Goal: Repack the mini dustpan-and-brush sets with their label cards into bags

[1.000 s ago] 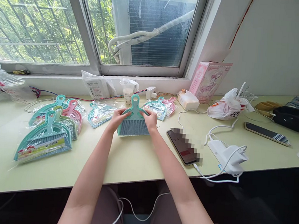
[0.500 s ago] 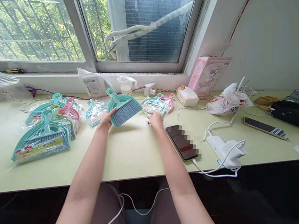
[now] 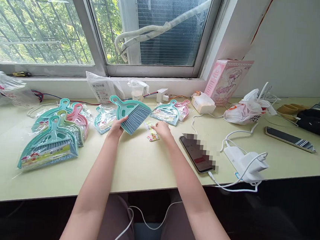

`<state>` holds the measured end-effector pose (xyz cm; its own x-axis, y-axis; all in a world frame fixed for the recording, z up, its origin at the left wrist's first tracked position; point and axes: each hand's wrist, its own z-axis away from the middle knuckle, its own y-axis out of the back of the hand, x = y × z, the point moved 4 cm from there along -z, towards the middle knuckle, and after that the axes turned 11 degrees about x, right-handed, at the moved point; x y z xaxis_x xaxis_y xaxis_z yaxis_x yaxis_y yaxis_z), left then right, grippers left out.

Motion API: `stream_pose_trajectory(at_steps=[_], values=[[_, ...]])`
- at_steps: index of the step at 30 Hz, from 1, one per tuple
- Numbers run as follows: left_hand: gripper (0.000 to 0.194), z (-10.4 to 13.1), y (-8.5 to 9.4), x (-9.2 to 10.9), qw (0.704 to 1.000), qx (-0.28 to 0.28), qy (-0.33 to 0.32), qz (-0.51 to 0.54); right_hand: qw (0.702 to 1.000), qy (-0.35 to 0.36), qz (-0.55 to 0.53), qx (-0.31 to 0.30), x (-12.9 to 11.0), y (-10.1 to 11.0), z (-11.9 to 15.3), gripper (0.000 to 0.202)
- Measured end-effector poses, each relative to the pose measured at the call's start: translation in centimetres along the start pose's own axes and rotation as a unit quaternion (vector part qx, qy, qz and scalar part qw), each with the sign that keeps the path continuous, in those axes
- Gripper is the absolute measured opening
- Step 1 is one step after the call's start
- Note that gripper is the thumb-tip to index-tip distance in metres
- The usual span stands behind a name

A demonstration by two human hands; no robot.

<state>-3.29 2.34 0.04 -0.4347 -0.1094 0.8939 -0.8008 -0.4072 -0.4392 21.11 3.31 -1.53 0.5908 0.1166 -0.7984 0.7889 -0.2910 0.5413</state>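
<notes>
My left hand (image 3: 118, 126) grips a teal dustpan and brush set (image 3: 132, 114) at its lower left edge, raised over the table with the grey-blue bristles facing me. Just right of the set, my right hand (image 3: 162, 129) has its fingers pinched on a printed card (image 3: 153, 135) with a colourful picture. Behind that hand lie a bagged teal set (image 3: 166, 112) and a pink one (image 3: 183, 109). Another bagged teal set (image 3: 104, 119) rests behind my left hand. Several bagged sets, teal, green and pink, overlap at the left, the front one teal (image 3: 51, 144).
Right of my right forearm lies a phone (image 3: 197, 155) with a cable, beside a white power strip (image 3: 242, 160). A second phone (image 3: 289, 139) is farther right. Along the back stand a tissue pack (image 3: 203, 102), a pink box (image 3: 227, 81) and a white plastic bag (image 3: 243, 108).
The printed card has come nearer to me and lies more in view, with my right hand's fingers on it. The held teal set has shifted slightly and turned.
</notes>
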Motion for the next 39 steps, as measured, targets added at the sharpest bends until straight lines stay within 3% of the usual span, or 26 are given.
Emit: stream_pose_trajectory(at_steps=[3, 8, 11, 19, 25, 30, 32, 35, 39], values=[[0.054, 0.0, 0.1, 0.1, 1.000, -0.003, -0.014, -0.004, 1.000, -0.013, 0.027, -0.002, -0.5, -0.8, 0.7, 0.036], [0.070, 0.1, 0.1, 0.0, 1.000, 0.002, -0.015, -0.015, 0.993, -0.036, -0.115, -0.008, -0.5, -2.2, 1.2, 0.041], [0.073, 0.2, -0.1, 0.1, 1.000, -0.004, -0.018, -0.019, 0.990, -0.059, -0.128, -0.023, -0.2, -2.3, 0.9, 0.040], [0.048, 0.6, -0.3, 0.5, 0.999, -0.016, -0.023, 0.015, 0.997, -0.036, -0.009, -0.073, -1.1, -1.2, 0.6, 0.042], [0.057, 0.1, 0.1, 0.3, 0.999, 0.001, -0.027, 0.032, 0.997, -0.023, 0.045, -0.059, -2.0, -0.3, 1.6, 0.038], [0.063, -0.4, 0.3, 0.0, 0.998, 0.007, -0.023, 0.056, 0.982, 0.005, 0.095, -0.163, -2.5, 0.7, 1.3, 0.030], [0.064, -0.5, 0.3, 0.0, 0.998, 0.006, -0.027, 0.062, 0.978, -0.011, 0.031, -0.207, -2.8, 1.3, 1.2, 0.024], [0.066, -0.6, 0.4, -0.1, 0.998, 0.008, -0.026, 0.061, 0.954, -0.049, -0.170, -0.242, -3.6, 1.6, 1.2, 0.019], [0.068, -0.4, 0.0, -0.3, 0.999, -0.015, -0.018, 0.048, 0.917, -0.084, -0.357, -0.159, -4.4, 1.1, 1.4, 0.030]])
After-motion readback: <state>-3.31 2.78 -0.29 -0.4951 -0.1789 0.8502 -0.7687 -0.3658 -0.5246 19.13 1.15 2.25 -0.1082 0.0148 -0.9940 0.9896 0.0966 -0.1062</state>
